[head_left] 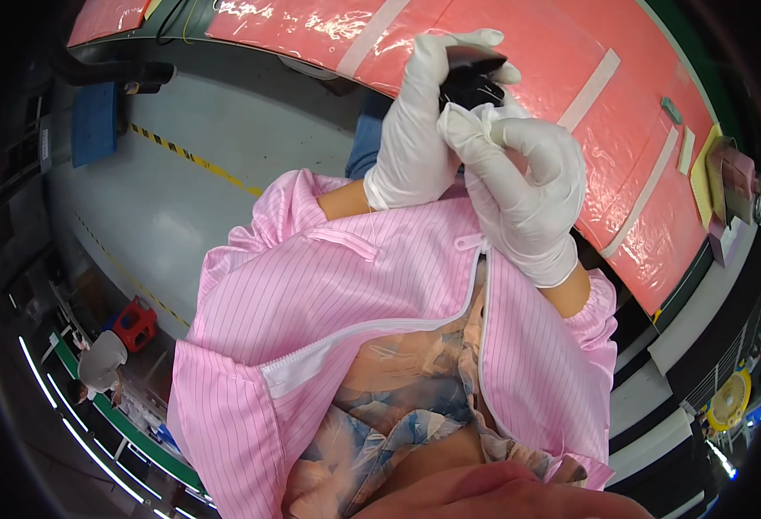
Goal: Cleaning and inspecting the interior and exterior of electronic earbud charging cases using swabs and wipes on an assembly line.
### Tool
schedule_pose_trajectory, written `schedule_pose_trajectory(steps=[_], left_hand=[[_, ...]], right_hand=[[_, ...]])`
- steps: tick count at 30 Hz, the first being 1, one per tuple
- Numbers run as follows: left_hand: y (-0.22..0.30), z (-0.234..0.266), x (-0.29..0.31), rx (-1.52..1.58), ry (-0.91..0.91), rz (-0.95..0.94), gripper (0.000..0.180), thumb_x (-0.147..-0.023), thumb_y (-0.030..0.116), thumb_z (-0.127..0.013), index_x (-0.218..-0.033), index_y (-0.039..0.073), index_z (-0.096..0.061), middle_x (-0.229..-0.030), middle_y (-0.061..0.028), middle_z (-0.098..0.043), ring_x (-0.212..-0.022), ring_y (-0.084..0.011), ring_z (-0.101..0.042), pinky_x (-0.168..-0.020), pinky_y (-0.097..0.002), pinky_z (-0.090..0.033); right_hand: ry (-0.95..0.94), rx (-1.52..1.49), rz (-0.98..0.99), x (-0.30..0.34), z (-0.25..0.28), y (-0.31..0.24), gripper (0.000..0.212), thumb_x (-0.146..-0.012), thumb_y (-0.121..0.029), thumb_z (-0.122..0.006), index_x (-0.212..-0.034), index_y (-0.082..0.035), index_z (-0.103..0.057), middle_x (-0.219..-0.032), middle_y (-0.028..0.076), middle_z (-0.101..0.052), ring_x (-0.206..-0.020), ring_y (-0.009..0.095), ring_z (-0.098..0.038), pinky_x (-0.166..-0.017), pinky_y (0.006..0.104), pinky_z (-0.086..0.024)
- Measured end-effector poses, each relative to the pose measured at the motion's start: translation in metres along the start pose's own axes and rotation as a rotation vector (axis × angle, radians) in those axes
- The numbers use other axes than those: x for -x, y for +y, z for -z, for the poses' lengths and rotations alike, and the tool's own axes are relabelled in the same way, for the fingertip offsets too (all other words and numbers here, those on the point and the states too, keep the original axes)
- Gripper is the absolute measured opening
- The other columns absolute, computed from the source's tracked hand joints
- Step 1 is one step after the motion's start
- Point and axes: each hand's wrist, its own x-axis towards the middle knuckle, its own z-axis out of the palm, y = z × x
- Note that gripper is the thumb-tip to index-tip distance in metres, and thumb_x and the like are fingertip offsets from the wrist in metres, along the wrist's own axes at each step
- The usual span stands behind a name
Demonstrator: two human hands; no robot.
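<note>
My left hand [411,130], in a white glove, is wrapped round a small glossy black piece [471,85] with a curved surface. It holds the piece up above the near edge of the table; its exact kind is hard to make out. My right hand [532,182], also gloved in white, is close against the near side of that piece. Its thumb and forefinger are pinched together. Wrinkled white material shows at those fingertips, and I cannot tell whether it is a cloth or loose glove.
Red sheeting under clear film, with pale tape strips, covers the table [562,43]. A small green block [671,110] and a yellow pad [702,177] lie at its right. Leftward are a blue board [95,125], a red stool [135,324] and a person [103,363]. A yellow fan [730,400] is far right.
</note>
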Motion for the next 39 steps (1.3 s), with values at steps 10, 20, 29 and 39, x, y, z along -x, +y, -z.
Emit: schedule_pose_trajectory(steps=[10, 20, 29, 39], left_hand=[[-0.003, 0.0, 0.002, -0.064, 0.105, 0.115, 0.068, -0.092, 0.063, -0.036, -0.118, 0.003, -0.056, -0.096, -0.0122, -0.064, -0.081, -0.0183, -0.061, -0.069, -0.0284, -0.049], [-0.002, 0.003, -0.004, 0.143, 0.083, 0.262, 0.066, -0.089, 0.064, -0.043, -0.113, 0.003, -0.055, -0.092, -0.0109, -0.062, -0.075, -0.0173, -0.062, -0.056, -0.0272, -0.047], [-0.012, 0.002, 0.001, 0.039, 0.109, 0.321, 0.06, -0.093, 0.059, -0.04, -0.109, 0.004, -0.057, -0.085, -0.0058, -0.063, -0.069, -0.0122, -0.058, -0.056, -0.0254, -0.044], [-0.005, 0.003, -0.003, 0.086, 0.132, 0.449, 0.062, -0.097, 0.055, -0.032, -0.106, 0.0, -0.059, -0.094, -0.0135, -0.065, -0.087, -0.0204, -0.064, -0.071, -0.0315, -0.053]], right_hand=[[-0.02, -0.213, -0.3, 0.01, -0.002, 0.009, 0.027, -0.075, 0.002, -0.065, -0.099, -0.01, -0.069, -0.081, 0.006, -0.061, -0.069, 0.021, -0.058, -0.064, 0.0303, -0.046], [0.33, -0.802, -0.651, 0.006, 0.009, 0.017, 0.019, -0.084, 0.0, -0.062, -0.103, -0.002, -0.065, -0.085, 0.005, -0.058, -0.072, 0.014, -0.057, -0.066, 0.0275, -0.047], [-0.083, -0.139, -0.23, 0.016, 0.004, 0.02, 0.023, -0.073, 0.008, -0.063, -0.091, -0.005, -0.063, -0.075, 0.006, -0.06, -0.068, 0.02, -0.058, -0.063, 0.0296, -0.047], [-0.024, 0.067, -0.144, 0.028, 0.007, 0.033, 0.033, -0.067, -0.004, -0.07, -0.094, -0.022, -0.072, -0.075, 0.002, -0.053, -0.067, 0.021, -0.054, -0.058, 0.0326, -0.046]])
